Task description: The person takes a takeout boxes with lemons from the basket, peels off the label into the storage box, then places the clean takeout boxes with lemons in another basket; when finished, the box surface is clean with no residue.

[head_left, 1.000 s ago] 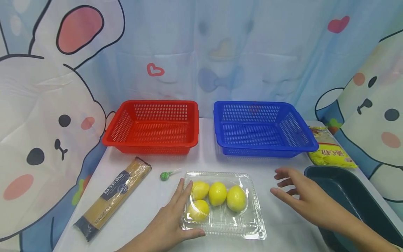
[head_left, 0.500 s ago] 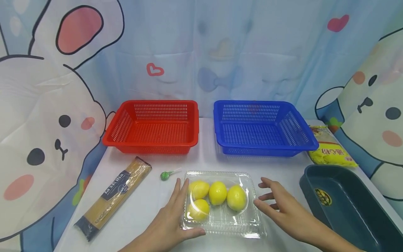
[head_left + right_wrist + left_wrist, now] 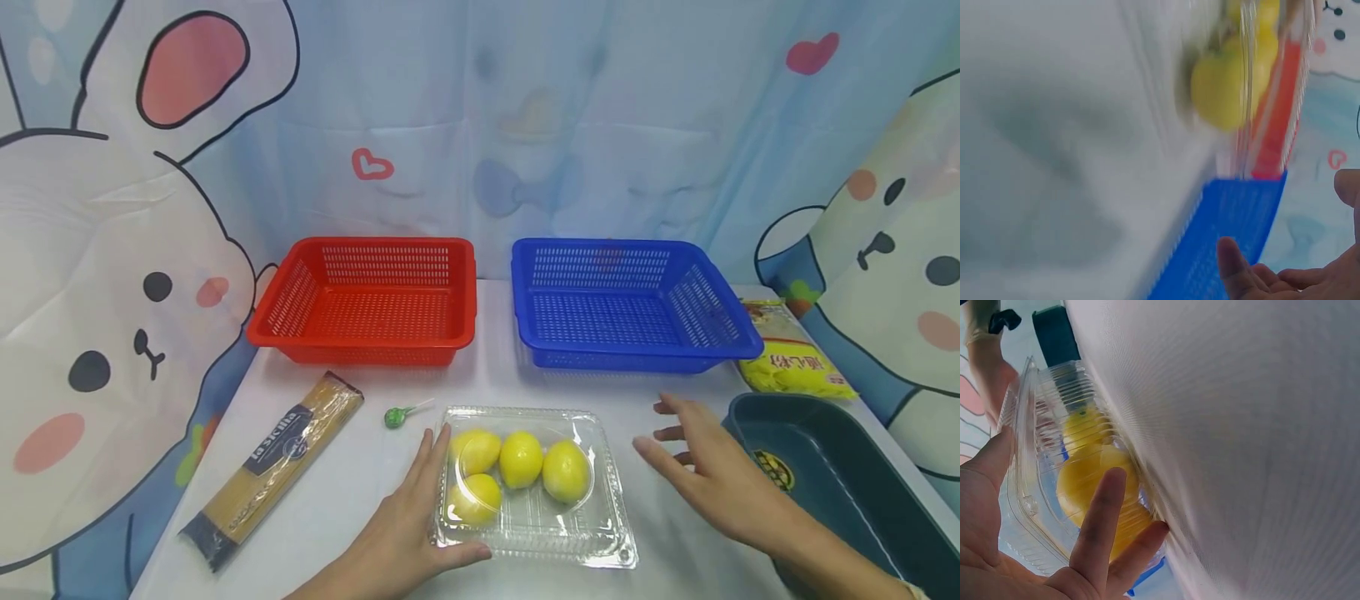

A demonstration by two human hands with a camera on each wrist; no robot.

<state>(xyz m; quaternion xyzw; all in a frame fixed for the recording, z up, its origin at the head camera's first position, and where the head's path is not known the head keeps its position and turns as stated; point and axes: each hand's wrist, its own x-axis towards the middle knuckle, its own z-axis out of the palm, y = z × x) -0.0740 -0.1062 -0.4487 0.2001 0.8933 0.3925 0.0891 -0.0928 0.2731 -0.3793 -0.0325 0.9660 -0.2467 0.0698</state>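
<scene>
Fingers spread straight, the left hand (image 3: 408, 521) rests against the clear box (image 3: 555, 533) of 4 lemons (image 3: 521, 460). The right hand (image 3: 712, 475) hovers near the dark tub (image 3: 843, 454), fingers loosely apart.

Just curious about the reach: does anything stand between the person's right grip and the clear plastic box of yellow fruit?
Nothing visible does: only white tabletop shows between the right grip and the clear plastic box. The dark green rectangular tray lies farther right.

A pale sleeve edge (image 3: 917, 592) and, apparently, a black strap (image 3: 1004, 320) show.
</scene>
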